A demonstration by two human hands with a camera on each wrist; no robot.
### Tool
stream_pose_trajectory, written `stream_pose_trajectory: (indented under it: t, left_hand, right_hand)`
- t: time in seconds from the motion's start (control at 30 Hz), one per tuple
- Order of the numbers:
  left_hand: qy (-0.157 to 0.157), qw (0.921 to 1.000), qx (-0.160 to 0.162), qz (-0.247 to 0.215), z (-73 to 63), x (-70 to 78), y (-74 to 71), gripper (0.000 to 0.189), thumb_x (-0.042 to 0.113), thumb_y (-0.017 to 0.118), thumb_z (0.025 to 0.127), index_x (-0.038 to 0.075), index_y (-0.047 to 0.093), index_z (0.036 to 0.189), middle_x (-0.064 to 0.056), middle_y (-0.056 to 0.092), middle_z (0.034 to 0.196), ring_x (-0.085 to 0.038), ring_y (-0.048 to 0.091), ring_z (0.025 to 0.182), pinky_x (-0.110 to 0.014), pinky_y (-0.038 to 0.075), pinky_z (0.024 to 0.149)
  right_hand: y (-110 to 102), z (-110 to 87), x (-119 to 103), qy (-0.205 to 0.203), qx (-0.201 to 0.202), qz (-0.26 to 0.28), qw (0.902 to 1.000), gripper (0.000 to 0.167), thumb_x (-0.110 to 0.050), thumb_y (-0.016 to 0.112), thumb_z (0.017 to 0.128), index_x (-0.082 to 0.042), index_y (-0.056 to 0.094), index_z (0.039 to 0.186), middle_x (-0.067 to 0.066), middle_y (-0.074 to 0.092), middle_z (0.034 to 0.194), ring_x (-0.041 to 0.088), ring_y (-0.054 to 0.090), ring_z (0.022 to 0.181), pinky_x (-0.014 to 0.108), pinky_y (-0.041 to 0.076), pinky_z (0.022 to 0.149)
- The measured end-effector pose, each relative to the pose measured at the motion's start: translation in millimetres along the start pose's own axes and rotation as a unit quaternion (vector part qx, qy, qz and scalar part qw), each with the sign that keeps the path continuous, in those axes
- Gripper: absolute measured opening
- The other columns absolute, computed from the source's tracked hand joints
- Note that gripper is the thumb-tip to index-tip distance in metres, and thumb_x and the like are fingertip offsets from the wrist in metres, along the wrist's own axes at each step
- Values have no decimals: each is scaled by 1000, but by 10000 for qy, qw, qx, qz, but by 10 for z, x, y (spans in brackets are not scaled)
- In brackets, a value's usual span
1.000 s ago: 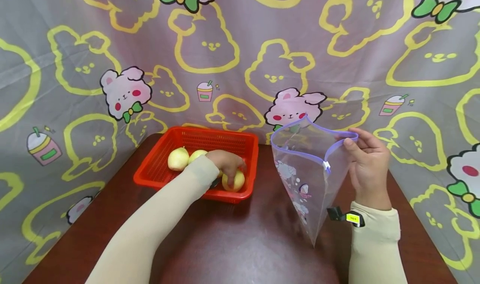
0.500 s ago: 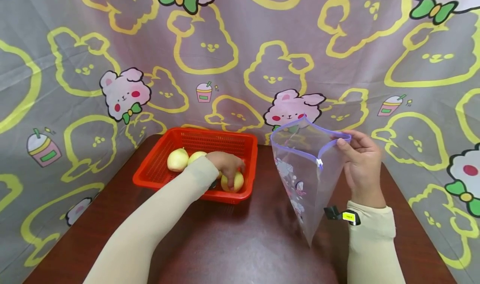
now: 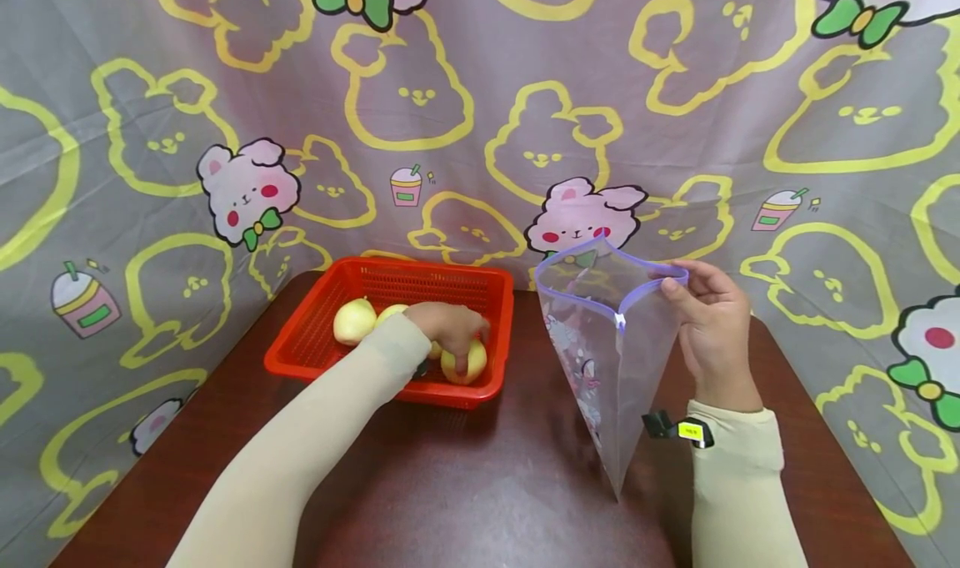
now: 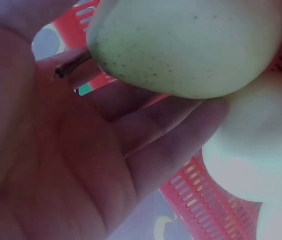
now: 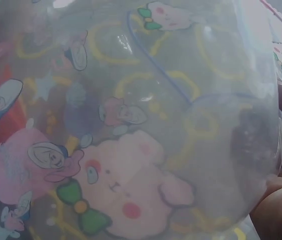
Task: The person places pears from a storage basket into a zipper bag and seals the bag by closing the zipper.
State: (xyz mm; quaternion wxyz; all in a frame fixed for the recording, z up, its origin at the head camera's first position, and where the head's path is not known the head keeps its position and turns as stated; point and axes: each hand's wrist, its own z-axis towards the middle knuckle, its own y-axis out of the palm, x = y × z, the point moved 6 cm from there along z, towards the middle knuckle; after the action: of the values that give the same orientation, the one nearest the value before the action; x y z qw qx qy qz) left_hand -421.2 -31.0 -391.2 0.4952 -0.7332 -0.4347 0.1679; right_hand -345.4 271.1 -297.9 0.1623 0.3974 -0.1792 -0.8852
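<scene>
My left hand [image 3: 448, 324] reaches into a red plastic basket [image 3: 420, 278] and grips a pale yellow pear [image 3: 467, 363] at its right front corner. In the left wrist view that pear [image 4: 191, 45] shows a dark stem pointing at the palm, with the fingers around its underside; another pear [image 4: 261, 145] lies against the fingertips. My right hand [image 3: 716, 334] pinches the purple rim of a clear zipper bag [image 3: 592, 368] between thumb and fingers. The bag hangs with its mouth spread wide, and its white slider [image 3: 620, 322] sits at the near corner. Printed cartoon figures cover its side.
More pears [image 3: 355, 321] lie in the left and middle of the basket, partly hidden by my left forearm. Basket and bag are over a dark red-brown table [image 3: 465, 485]. A grey curtain [image 3: 465, 67] with cartoon rabbits surrounds the table at the back and sides.
My right hand has shifted slightly left with the bag, bringing it a little closer to the basket. The left hand stays at the same pear, almost unmoved.
</scene>
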Motion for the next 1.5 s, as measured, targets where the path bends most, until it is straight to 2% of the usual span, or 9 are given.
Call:
stream_pose_trajectory:
  t: [0.1, 0.23, 0.5, 0.7, 0.9, 1.0, 1.17, 1.37, 1.5]
  left_hand:
    - [35, 9999, 109, 2, -24, 4, -35, 64, 20, 87, 68, 13, 60, 126, 4, 60, 103, -18, 53, 95, -33, 45, 82]
    - [63, 9996, 256, -45, -50, -24, -64, 64, 21, 87, 68, 15, 61, 127, 5, 61, 103, -17, 54, 94, -32, 46, 81]
    - [212, 9979, 562, -226, -73, -96, -115, 62, 24, 86, 69, 18, 63, 126, 6, 61, 103, -17, 54, 93, -32, 47, 80]
    - [311, 9951, 900, -273, -119, -114, -164, 58, 27, 83, 70, 24, 64, 125, 10, 60, 107, -15, 52, 97, -31, 45, 84]
    - [373, 9895, 1331, -421, -204, -97, -263, 64, 30, 82, 71, 20, 57, 129, 7, 57, 106, -16, 51, 97, -32, 46, 82]
    - [361, 9854, 1608, -437, -231, -107, -314, 60, 32, 82, 71, 21, 54, 123, 7, 57, 102, -15, 52, 94, -31, 46, 79]
    - [587, 9771, 1964, -580, -246, -126, -375, 53, 32, 82, 71, 23, 56, 116, 9, 57, 100, -13, 53, 90, -29, 46, 78]
    - [864, 9679, 2198, -866, -297, -124, -442, 52, 29, 83, 71, 22, 59, 118, 10, 59, 103, -12, 54, 92, -27, 47, 80]
    - [926, 9649, 2256, -972, -320, -127, -474, 56, 29, 82, 72, 21, 61, 123, 11, 60, 107, -12, 54, 94, -28, 46, 83]
  right_hand:
    - [-2, 2, 4, -41, 32, -57, 10000, 26, 22, 59, 84, 24, 56, 109, 21, 71, 96, 29, 69, 91, 32, 52, 85]
    - [0, -4, 16, 39, 42, 199, 9998, 26, 24, 58, 83, 24, 56, 109, 22, 70, 96, 29, 69, 90, 32, 52, 85]
    - [20, -14, 11, 86, 33, 348, 9994, 27, 24, 59, 83, 23, 57, 110, 24, 70, 96, 31, 69, 90, 33, 53, 85]
    - [20, -12, 4, 15, 84, 189, 9998, 28, 24, 60, 82, 25, 55, 110, 23, 70, 96, 30, 70, 89, 33, 53, 84]
    - [22, -13, -8, 50, 172, 76, 9998, 32, 22, 61, 82, 28, 50, 112, 22, 70, 96, 30, 69, 89, 32, 53, 84]
    - [27, -12, -12, 61, 174, 2, 9998, 34, 21, 62, 83, 29, 49, 113, 22, 70, 96, 30, 69, 89, 33, 53, 85]
    - [28, -13, -7, 83, 205, -63, 9997, 37, 21, 63, 82, 30, 46, 114, 21, 70, 96, 29, 69, 89, 32, 53, 85]
    - [37, -14, -9, 59, 192, -137, 9997, 35, 19, 63, 83, 29, 48, 113, 21, 71, 95, 29, 69, 89, 32, 53, 84]
    - [31, -11, 10, 55, 183, -3, 9998, 33, 20, 64, 82, 27, 51, 112, 22, 70, 95, 30, 69, 89, 32, 53, 84]
